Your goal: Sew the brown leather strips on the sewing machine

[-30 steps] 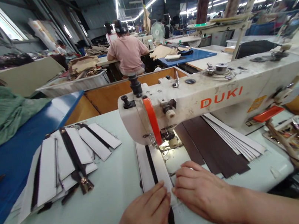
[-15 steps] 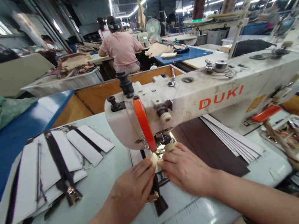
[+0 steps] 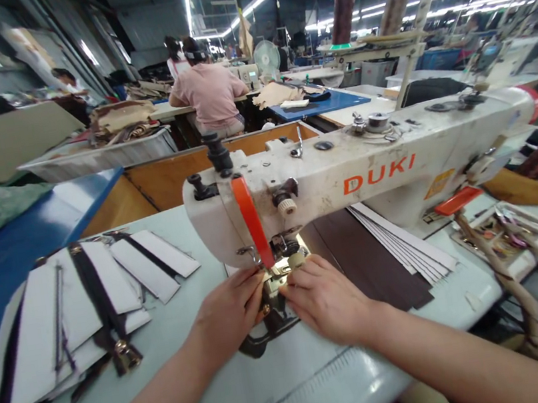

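Observation:
A white sewing machine (image 3: 306,182) with an orange-red strip on its head stands before me. Beneath its needle area lies a dark zipper (image 3: 277,318), its end curling towards me on the table. My left hand (image 3: 229,312), fingers pressed together, holds the zipper just left of the presser foot; some gold metal shows by the fingertips. My right hand (image 3: 324,297) is closed at the zipper's right side, close under the needle clamp. The fingertips and the edge they grip are partly hidden. More zippers (image 3: 94,288) with white strips lie in a fanned stack on the left.
Right of the needle lie dark brown panels (image 3: 358,255) and a fan of white-edged strips (image 3: 401,239). A tray of small tools (image 3: 511,233) sits farther right. Thread cones (image 3: 345,8) stand behind the machine. A person in pink (image 3: 210,96) sits ahead.
The zipper end that hung straight down between my hands now curls to the left. My left hand has shifted slightly left and forward, and the right stays by the foot. The view has turned slightly right.

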Action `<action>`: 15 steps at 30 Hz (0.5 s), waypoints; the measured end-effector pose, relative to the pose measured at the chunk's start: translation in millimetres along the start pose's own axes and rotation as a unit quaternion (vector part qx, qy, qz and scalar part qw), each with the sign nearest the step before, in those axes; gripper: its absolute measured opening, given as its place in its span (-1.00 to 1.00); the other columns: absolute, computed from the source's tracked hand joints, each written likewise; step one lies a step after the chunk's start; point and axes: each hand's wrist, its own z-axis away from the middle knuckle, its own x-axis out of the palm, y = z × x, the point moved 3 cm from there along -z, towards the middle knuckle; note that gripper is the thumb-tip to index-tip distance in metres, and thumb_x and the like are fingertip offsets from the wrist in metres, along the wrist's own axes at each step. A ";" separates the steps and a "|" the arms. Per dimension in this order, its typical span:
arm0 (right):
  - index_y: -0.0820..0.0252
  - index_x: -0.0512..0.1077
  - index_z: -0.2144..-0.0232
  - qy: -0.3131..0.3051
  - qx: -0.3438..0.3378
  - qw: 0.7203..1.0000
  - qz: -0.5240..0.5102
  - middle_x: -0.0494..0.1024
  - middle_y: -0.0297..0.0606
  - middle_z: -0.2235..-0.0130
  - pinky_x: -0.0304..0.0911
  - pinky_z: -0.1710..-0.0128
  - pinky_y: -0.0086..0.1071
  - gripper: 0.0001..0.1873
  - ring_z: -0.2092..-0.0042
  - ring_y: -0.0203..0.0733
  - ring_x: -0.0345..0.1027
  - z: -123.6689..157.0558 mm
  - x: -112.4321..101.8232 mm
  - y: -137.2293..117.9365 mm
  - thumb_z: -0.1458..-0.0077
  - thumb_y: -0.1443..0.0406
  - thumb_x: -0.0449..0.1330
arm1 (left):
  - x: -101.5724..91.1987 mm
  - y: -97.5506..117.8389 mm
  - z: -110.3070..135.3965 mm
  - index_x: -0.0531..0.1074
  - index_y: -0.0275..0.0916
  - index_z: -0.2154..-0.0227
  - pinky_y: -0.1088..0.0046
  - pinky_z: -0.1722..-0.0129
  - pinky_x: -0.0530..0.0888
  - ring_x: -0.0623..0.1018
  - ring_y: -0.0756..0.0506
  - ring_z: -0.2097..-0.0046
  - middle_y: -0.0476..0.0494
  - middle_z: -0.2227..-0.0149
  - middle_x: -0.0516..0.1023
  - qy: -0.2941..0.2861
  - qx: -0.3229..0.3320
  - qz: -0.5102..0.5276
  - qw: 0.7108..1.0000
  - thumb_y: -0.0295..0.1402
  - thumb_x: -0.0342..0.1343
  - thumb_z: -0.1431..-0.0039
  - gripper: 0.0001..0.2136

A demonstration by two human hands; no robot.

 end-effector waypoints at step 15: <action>0.20 0.44 0.12 -0.005 -0.013 0.988 -0.151 0.51 -0.17 0.09 0.20 -0.06 -0.27 -0.77 0.01 -0.14 0.31 28.1 4.9 -67.3 -0.20 0.41 0.07 | -46.9 56.5 109.5 0.48 -0.15 0.11 0.32 -0.16 0.32 0.41 -0.16 -0.15 -0.13 -0.11 0.43 0.071 -0.390 0.288 0.872 -0.36 0.11 -0.10 -0.73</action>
